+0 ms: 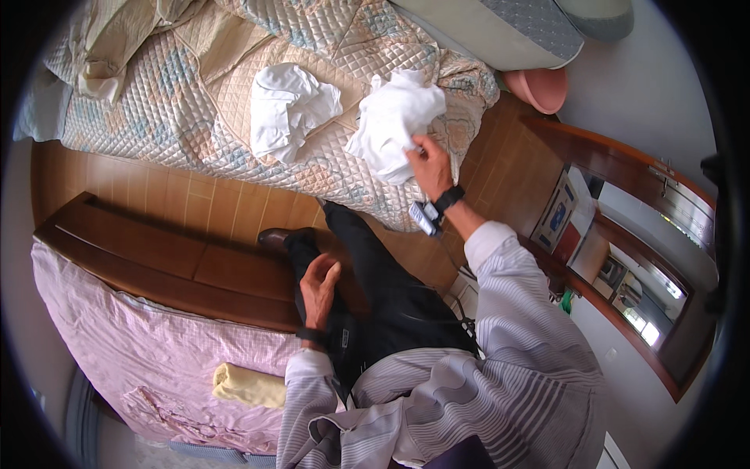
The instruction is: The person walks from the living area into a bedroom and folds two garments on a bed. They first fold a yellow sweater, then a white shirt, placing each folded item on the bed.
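Two crumpled white cloths lie on the quilted bedspread. The right-hand white cloth (397, 117) has its near edge between the thumb and fingers of my right hand (431, 167), which is closed on it. Apart from it, to the left, the other white cloth (287, 111) lies bunched with its folds heaped up. My left hand (319, 283) hangs over my leg, in front of the wooden bed board, with nothing in it. Its fingers are loosely curved, and part of them is turned out of sight.
The patterned bedspread (156, 125) covers the far bed, with a beige cover (117, 39) rumpled at far left. A brown wooden board (172, 258) edges the near bed, where a rolled yellow cloth (248, 384) lies. To the right are a pink bin (537, 87) and a wood-framed mirror (637, 289).
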{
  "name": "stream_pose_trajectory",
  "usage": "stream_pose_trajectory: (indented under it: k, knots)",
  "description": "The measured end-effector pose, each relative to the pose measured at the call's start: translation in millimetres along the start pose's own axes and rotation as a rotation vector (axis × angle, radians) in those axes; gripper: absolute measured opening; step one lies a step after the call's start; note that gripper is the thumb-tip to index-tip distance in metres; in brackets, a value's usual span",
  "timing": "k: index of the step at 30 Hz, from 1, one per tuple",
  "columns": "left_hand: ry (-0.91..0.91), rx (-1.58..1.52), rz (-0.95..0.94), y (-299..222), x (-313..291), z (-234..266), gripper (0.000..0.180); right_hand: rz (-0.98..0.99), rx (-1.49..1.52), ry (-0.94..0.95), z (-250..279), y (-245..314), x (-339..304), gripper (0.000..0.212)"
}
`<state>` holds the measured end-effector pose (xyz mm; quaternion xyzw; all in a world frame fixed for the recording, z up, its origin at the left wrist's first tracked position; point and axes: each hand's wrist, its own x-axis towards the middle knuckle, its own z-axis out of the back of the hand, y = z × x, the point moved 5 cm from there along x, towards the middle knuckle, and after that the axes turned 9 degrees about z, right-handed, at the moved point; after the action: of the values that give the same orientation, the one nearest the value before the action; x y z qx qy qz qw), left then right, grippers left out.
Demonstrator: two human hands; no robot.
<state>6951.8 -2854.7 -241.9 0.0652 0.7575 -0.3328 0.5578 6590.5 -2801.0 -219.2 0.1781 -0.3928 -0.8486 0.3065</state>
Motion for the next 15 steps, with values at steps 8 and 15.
stream_pose_trajectory:
  k: [8, 15]
  knots:
    - [0.083, -0.110, -0.152, -51.1, 7.0, -61.0, 0.053, 0.274, 0.165, 0.421, -42.5, 102.5, -102.7, 0.021]
    - [-0.128, -0.182, -0.142, -64.1, -27.9, -34.2, 0.023, 0.299, 0.268, 0.631, -53.3, 127.7, -147.0, 0.030]
